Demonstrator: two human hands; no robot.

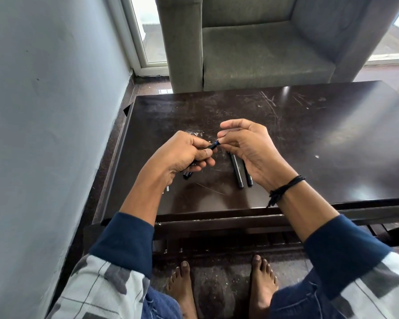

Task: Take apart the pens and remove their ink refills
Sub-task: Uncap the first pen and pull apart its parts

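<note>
With our left hand [184,155] gripping the pen [213,145], our right hand [244,148] pinches its tip; we should twist gently and pull straight.

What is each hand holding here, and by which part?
Both hold one dark pen. The left hand grips its body, fingers curled round it; the right hand pinches the bluish end that sticks out.

The left hand [187,154] grips a pen [213,145] above the tabletop [309,134], and the right hand [247,150] pinches its blue end. Two black barrels [236,172] lie side by side beneath, toward the near edge.
</note>
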